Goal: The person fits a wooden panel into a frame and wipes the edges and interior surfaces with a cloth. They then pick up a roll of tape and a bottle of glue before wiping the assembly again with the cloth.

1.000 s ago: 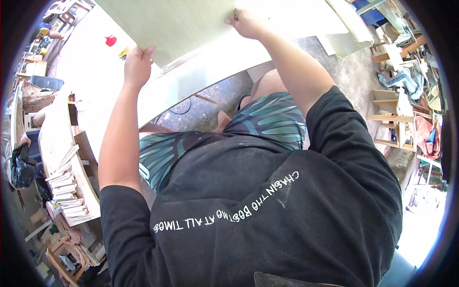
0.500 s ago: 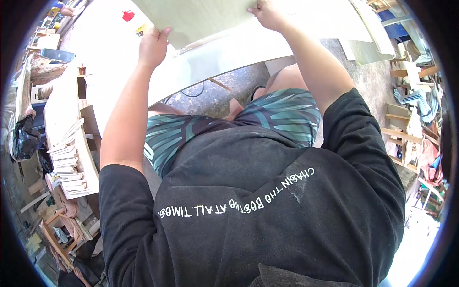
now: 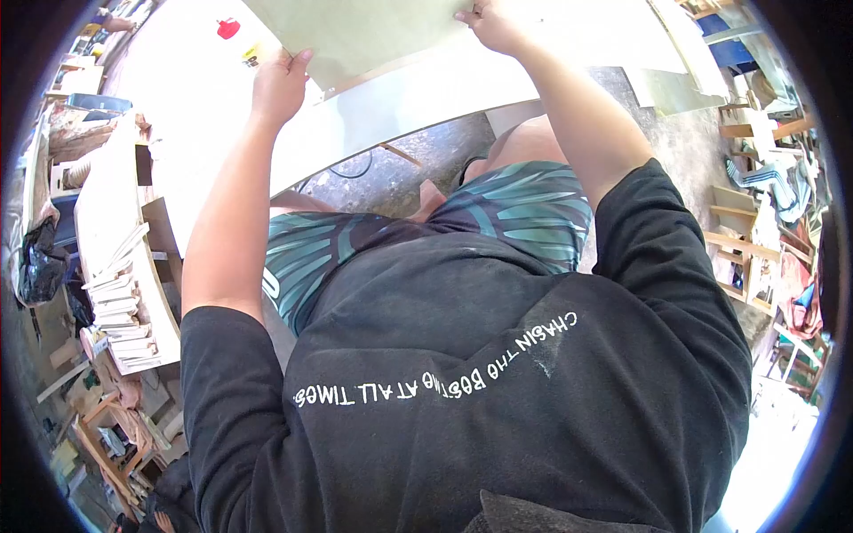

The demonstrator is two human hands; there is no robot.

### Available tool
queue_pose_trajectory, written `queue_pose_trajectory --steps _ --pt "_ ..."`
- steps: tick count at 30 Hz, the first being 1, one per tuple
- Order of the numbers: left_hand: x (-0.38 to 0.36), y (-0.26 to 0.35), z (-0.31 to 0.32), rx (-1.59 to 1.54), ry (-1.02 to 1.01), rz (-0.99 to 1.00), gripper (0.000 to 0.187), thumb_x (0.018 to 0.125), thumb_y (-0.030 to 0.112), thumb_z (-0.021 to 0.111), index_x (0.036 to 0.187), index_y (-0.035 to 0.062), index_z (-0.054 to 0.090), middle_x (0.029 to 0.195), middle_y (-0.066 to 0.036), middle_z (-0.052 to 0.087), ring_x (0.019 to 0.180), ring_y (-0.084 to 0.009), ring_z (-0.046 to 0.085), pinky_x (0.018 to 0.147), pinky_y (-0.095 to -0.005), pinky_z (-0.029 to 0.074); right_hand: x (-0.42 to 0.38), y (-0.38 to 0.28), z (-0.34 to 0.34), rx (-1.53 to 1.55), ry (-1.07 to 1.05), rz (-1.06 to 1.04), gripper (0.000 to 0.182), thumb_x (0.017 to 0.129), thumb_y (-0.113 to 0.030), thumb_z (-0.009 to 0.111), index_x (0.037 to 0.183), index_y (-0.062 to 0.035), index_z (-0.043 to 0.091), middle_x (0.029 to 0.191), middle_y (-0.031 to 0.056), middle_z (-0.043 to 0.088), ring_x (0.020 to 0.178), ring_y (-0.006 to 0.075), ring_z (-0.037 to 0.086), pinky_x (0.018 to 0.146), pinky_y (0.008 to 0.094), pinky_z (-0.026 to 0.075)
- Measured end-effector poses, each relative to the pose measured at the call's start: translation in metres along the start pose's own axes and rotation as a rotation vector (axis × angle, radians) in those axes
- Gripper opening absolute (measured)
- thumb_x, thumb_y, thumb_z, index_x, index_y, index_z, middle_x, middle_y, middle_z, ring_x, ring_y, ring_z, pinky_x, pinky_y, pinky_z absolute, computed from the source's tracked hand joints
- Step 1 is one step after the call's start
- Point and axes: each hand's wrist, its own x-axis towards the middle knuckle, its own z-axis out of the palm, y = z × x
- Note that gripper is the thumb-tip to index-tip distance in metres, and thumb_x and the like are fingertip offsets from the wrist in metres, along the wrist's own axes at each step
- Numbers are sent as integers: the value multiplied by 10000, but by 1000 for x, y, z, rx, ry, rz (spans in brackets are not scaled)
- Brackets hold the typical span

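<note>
A flat pale board lies at the top of the view, over a white worktable. My left hand grips the board's near left corner, thumb on top and fingers curled at the edge. My right hand pinches the board's right edge, with the thumb and fingers closed on it. A bottle with a red cap and a yellow label is on the table just left of the board.
Stacked thin wood strips sit on a shelf at the left. A black bag hangs farther left. Wooden frames and cloths stand at the right. Part of another person's hand shows at the bottom left.
The view has shifted slightly, so most things sit a little farther left. Both hands keep their hold on the board, which shows little change against the table.
</note>
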Motion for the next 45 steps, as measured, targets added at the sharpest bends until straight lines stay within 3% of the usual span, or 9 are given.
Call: queue_pose_trajectory --steps 6,11,14,17,22,25,28,34,45 --pt "3 2 -3 62 -45 -61 330 1044 252 594 1275 21 644 1142 -105 726 997 -165 678 848 -319 570 -2 -5 -7 22 4 -3 287 942 -210 649 1015 68 659 1004 301 686 974 441 660 862 484 504" --pt "10 -13 -2 96 -51 -57 339 1043 257 597 1277 16 643 1147 -106 728 1014 -161 675 849 -311 568 -4 3 0 116 106 -142 298 952 -206 635 1079 62 657 1026 294 692 1037 428 661 913 463 505" --pt "14 -31 0 93 -5 -2 365 1021 326 610 1234 35 673 1041 -127 746 898 -214 699 818 -359 549 -8 -4 -7 134 2 -10 308 945 -210 643 1125 39 666 1048 278 700 1069 390 670 950 437 505" --pt "17 -14 -9 483 -112 -16 405 1004 379 619 1215 40 687 1003 -146 755 871 -265 708 831 -393 533 31 71 56 210 0 -68 354 974 -341 698 988 7 633 833 118 659 836 215 623 801 380 506" --pt "9 -12 -7 484 -281 -151 456 1008 438 591 1179 31 699 1044 -164 743 982 -306 686 926 -410 497 17 39 19 176 -184 -22 337 1004 -303 651 1153 -2 682 1069 137 738 1039 219 680 957 380 506" --pt "4 -6 -5 602 -313 -202 470 1020 458 561 1152 31 706 1066 -176 735 1022 -315 678 957 -420 485 27 70 39 378 -243 -133 340 990 -319 675 1138 -13 685 1063 123 734 1029 216 675 963 373 506" --pt "8 -11 -2 748 -355 -194 466 1037 473 530 1145 57 709 1047 -191 736 1006 -329 693 935 -427 498 21 60 30 144 -254 -43 393 970 -366 696 1110 0 687 1052 141 729 1000 240 674 962 376 505" --pt "0 -13 1 459 -325 -237 379 1031 390 557 1109 64 733 877 -180 730 834 -299 699 808 -401 520 12 31 6 -103 -455 37 458 977 -420 661 1035 31 715 1009 186 721 964 293 675 922 411 514" --pt "-1 -43 7 437 -274 -231 393 1036 392 536 1158 63 713 1028 -216 729 986 -374 692 886 -416 516 14 59 31 28 -448 -10 350 1018 -316 610 1094 10 714 883 141 699 837 233 633 807 393 505"
